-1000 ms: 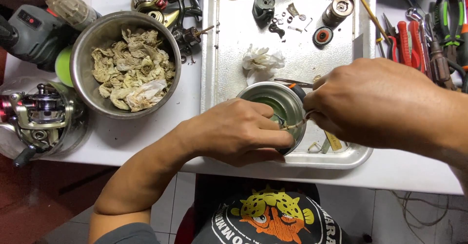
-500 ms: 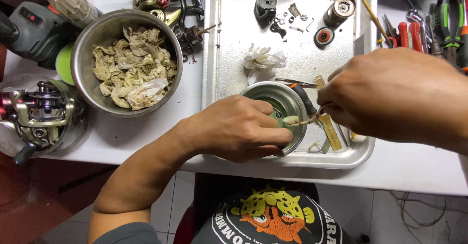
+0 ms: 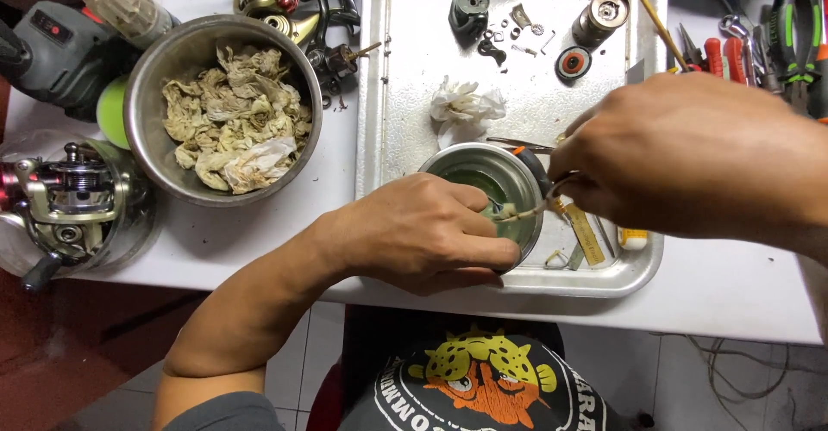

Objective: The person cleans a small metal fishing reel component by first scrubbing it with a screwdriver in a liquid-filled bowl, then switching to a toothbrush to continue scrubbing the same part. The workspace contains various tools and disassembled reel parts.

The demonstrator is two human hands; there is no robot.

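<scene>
The left hand curls around the near rim of a small round metal cup holding greenish liquid, fingers closed against its wall. The cup stands on a dull, scratched metal tray, at its near edge. The right hand comes in from the right, fingertips pinched shut on a thin pale tool whose tip dips into the cup; the tool's upper part is hidden inside the hand, so its kind is hard to tell. Just beyond the cup lies a crumpled white tissue. To the left sits a steel bowl of stained, wrinkled rags. Farther left, a fishing reel is partly cut off.
</scene>
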